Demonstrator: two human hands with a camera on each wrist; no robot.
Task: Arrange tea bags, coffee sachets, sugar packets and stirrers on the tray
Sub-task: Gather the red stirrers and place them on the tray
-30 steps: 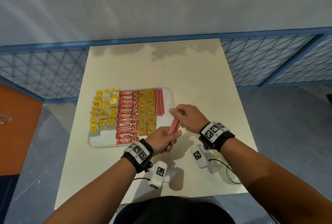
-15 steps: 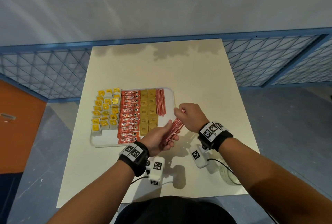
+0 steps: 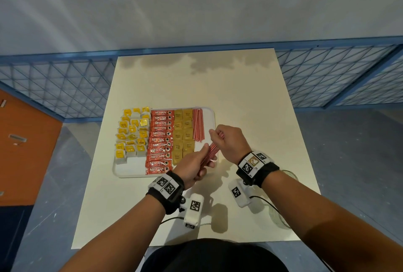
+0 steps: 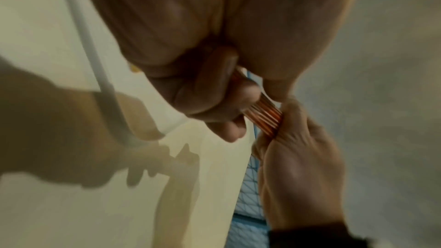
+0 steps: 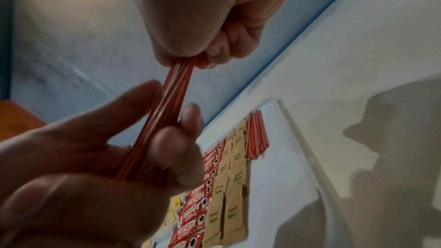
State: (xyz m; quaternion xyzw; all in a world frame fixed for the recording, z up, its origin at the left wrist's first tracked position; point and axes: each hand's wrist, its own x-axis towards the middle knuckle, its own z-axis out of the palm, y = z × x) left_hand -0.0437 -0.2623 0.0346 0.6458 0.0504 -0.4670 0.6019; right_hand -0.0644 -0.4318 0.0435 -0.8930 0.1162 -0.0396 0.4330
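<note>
A white tray (image 3: 130, 168) on the cream table holds columns of yellow tea bags (image 3: 133, 132), red coffee sachets (image 3: 160, 139), brown sugar packets (image 3: 183, 132) and a laid row of red stirrers (image 3: 198, 124). Both hands hold one bundle of red stirrers (image 3: 212, 149) above the tray's near right corner. My left hand (image 3: 194, 162) grips its lower end, seen close in the left wrist view (image 4: 214, 101). My right hand (image 3: 229, 141) pinches its upper end (image 5: 181, 67). The bundle (image 5: 155, 129) slants from lower left to upper right.
The cream table (image 3: 239, 97) stretches behind and right of the tray. A glass jar (image 3: 281, 212) stands at the near right edge, partly hidden by my right forearm. A blue mesh fence (image 3: 61, 88) runs behind the table.
Both hands have carried the stirrer bundle up and left, from off the tray's near right corner to over it. The left thumb now lies along the bundle.
</note>
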